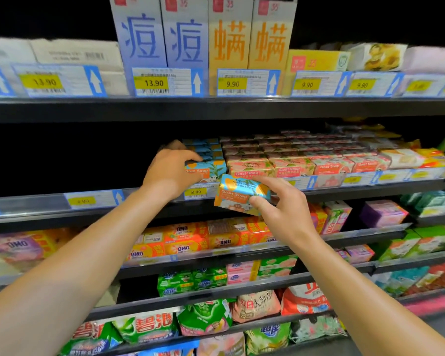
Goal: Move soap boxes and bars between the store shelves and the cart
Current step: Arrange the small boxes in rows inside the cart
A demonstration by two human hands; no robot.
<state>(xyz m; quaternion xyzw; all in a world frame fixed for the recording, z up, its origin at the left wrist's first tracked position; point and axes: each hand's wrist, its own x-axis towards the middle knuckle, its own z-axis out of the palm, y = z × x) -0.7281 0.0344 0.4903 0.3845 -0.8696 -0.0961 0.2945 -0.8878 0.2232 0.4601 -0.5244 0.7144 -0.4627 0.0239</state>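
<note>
The right hand (280, 204) is pinching a blue goat soap box (238, 192) by its lower right corner, holding it in the air just in front of the shelf edge (88, 201). It is looking light and stiff, with glossy card likely slippery, so gripping across the long sides should be safer. Farther back, the left hand (170, 170) is curling around the front shelved blue box (211, 168).
</note>
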